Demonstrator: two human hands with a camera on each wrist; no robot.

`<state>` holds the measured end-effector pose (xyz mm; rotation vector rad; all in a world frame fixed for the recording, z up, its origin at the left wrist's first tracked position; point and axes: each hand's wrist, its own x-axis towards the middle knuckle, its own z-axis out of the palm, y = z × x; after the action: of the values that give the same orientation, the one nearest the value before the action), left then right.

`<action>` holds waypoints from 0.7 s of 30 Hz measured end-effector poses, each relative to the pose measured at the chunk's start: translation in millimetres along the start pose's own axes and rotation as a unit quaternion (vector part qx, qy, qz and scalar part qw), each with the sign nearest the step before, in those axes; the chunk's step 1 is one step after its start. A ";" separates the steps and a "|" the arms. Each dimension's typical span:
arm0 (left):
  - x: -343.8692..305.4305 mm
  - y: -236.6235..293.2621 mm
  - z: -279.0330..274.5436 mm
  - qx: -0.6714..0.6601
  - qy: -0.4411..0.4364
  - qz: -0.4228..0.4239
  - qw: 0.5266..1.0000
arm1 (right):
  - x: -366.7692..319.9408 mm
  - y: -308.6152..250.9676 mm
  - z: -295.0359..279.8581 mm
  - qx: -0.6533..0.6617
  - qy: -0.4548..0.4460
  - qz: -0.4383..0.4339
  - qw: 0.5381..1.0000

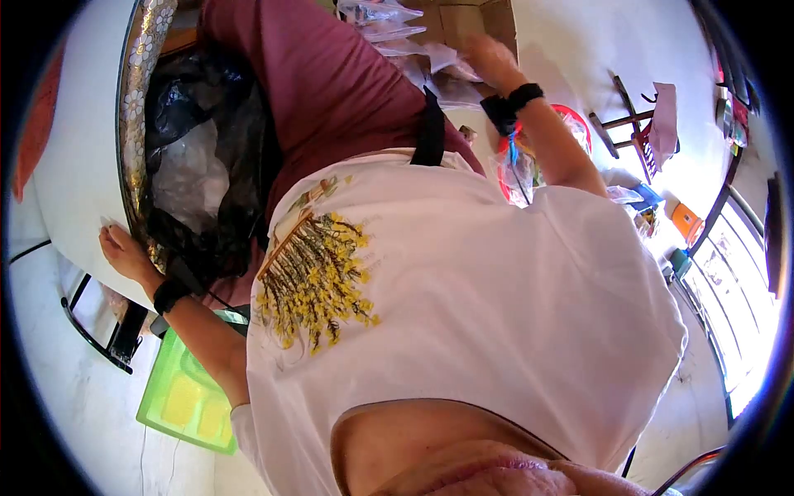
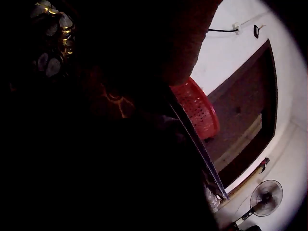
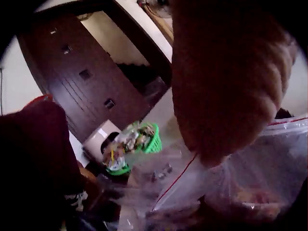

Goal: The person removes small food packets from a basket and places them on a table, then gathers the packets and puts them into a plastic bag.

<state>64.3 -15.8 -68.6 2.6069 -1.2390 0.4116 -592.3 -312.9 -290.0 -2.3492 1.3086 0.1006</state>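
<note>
At the edge of the white table, my left hand point(image 1: 126, 255) rests with its fingers loose and nothing in them. Beside it, a black plastic bag point(image 1: 248, 124) lies open with clear plastic point(image 1: 192, 178) inside. My right hand point(image 1: 494, 62), blurred, is at a cardboard box point(image 1: 480, 23) where clear zip bags point(image 1: 389, 31) stand in a row. In the right wrist view, its fingertips are right at a clear zip bag point(image 3: 173, 185) with a red seal line; I cannot tell whether they pinch it. Most of the left wrist view is dark.
A green plastic tray point(image 1: 186, 405) is below the table at left. A red-rimmed basket point(image 1: 579, 124) and a small dark wooden chair point(image 1: 641, 132) stand to the right. The right wrist view shows a filled green basket point(image 3: 153, 142); the left wrist view shows a red basket point(image 2: 204, 113) and a fan point(image 2: 266, 197).
</note>
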 end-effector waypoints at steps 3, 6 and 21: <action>-0.7 -5.9 2.2 -0.001 0.002 -0.004 1.000 | -12.7 10.1 71.9 0.044 -0.106 0.058 0.992; -1.5 -8.4 1.4 0.000 0.001 -0.001 1.000 | -19.5 13.1 102.8 0.062 -0.158 0.043 0.984; -1.7 -24.1 1.9 0.027 0.007 0.010 1.000 | 5.2 15.2 28.7 -0.114 -0.178 -0.098 0.973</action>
<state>82.5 -0.3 -73.0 2.6335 -1.2690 0.4721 -597.7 -312.0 -322.4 -2.4859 0.9282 0.6081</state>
